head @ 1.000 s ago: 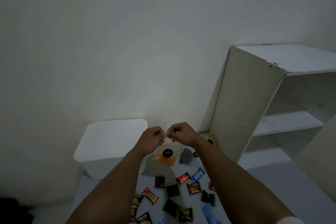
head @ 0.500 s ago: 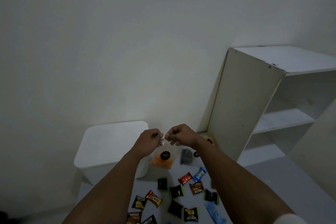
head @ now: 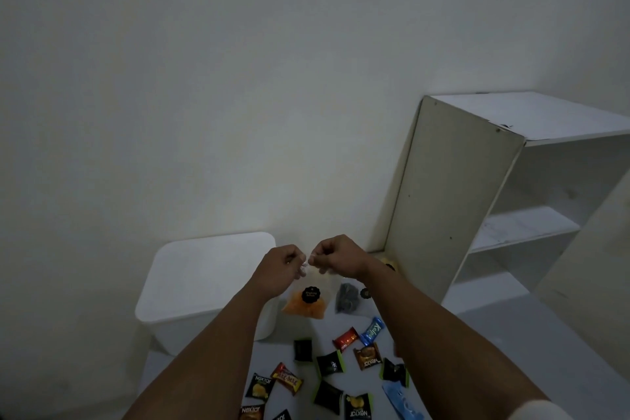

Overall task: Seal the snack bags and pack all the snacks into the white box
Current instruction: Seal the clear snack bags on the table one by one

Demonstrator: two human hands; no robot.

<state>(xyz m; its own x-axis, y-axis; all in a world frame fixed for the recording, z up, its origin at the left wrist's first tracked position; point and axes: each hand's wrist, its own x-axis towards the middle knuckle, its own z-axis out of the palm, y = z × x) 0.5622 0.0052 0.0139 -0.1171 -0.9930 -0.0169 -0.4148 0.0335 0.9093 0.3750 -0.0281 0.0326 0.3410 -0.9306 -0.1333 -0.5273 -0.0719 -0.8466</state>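
left hand (head: 281,268) pinches bag (head: 305,300) top | right hand (head: 337,256) pinches same edge | bag hangs beside lidded box (head: 204,280) | wrapped snacks (head: 330,365) below

Looks like a plain spare room at someone's home: bare white wall (head: 238,78), empty white shelf unit (head: 511,208) standing in the corner.

Counted: 1 white box (head: 204,286); 2 clear snack bags (head: 306,302); about 12 small wrapped snacks (head: 367,356); 1 shelf unit (head: 477,198).
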